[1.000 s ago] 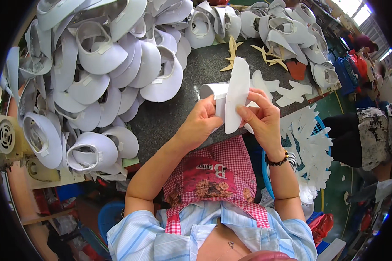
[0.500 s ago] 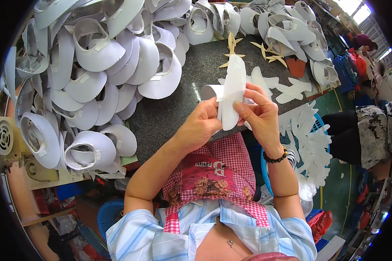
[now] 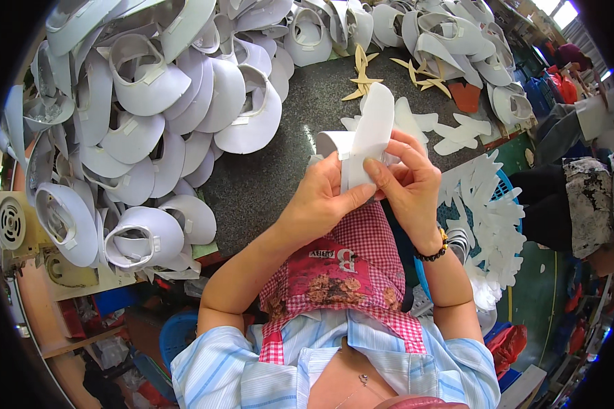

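Note:
In front of my apron, both hands hold a white flat piece with rounded ends (image 3: 375, 119), standing upright between them. My left hand (image 3: 323, 195) is closed at its lower left, thumb pressed across the lower end. My right hand (image 3: 411, 183) pinches its right side, thumb in front and fingers behind. A curved white band (image 3: 333, 142) sticks out to the left above my left fingers. Whether it is joined to the flat piece is hidden by my fingers. More white rounded cut-outs (image 3: 460, 136) lie on the dark table just beyond my right hand.
White visor-shaped pieces (image 3: 143, 88) are heaped over the table's left and far sides. Pale yellow pointed strips (image 3: 361, 71) and a red-brown scrap (image 3: 465, 97) lie at the back. A blue basket (image 3: 499, 187) with white cut-outs stands at my right. Another person's dark-clothed legs (image 3: 542, 204) show beyond.
The white flat piece has tilted, its top leaning further right. My left thumb has come across its lower end; my right hand still pinches the side.

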`<state>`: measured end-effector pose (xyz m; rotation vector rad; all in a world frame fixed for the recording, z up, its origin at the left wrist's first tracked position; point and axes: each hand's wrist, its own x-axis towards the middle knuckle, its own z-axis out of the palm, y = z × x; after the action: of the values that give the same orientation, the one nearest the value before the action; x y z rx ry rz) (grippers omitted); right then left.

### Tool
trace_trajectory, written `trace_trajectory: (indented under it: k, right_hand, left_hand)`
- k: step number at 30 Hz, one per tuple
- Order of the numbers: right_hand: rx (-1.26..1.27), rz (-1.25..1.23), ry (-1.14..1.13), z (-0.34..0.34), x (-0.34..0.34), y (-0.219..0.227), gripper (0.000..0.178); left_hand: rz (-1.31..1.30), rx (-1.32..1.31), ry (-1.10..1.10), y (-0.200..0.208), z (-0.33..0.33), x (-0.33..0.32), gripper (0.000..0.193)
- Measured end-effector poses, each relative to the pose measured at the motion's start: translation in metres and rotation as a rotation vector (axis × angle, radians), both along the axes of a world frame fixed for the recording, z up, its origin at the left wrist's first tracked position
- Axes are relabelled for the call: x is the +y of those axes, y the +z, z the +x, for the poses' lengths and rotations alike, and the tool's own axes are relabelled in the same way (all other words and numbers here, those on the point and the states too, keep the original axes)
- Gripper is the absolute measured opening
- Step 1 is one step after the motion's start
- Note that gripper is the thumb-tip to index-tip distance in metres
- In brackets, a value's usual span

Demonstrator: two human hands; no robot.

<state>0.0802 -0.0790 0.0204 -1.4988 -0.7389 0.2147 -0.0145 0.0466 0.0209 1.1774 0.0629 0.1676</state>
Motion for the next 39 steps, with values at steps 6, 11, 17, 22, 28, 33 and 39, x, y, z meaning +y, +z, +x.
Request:
trace_trajectory:
  k: [6, 11, 17, 22, 28, 33, 39]
  right_hand:
    - [-0.081, -0.201, -0.016, 0.014, -0.019, 0.014, 0.03]
    - [0.033, 0.036, 0.317, 0.036, -0.017, 0.019, 0.022]
    - [0.195, -0.093, 0.366, 0.037, -0.012, 0.009, 0.011]
    - [0.234, -0.227, 0.417, 0.034, -0.015, 0.004, 0.012]
    - [0.051, -0.212, 0.434, 0.038, -0.022, 0.011, 0.02]
    - [-0.195, -0.462, 1.046, 0.053, -0.037, 0.017, 0.031]
    - [0.18, -0.456, 1.125, 0.011, -0.035, 0.017, 0.032]
  left_hand:
    - [0.275, 0.068, -0.056, -0.005, -0.014, 0.023, 0.035]
    - [0.335, 0.098, -0.1, -0.012, -0.031, 0.013, 0.031]
    - [0.772, -0.084, -0.143, -0.013, -0.039, 0.011, 0.034]
    - [0.75, -0.041, -0.253, -0.01, -0.045, 0.008, 0.039]
    - [0.743, -0.135, -0.49, 0.003, -0.04, 0.018, 0.035]
    - [0.395, 0.158, -0.97, 0.006, -0.021, 0.049, 0.033]
    - [0.237, 0.224, -1.062, -0.001, -0.025, 0.034, 0.032]
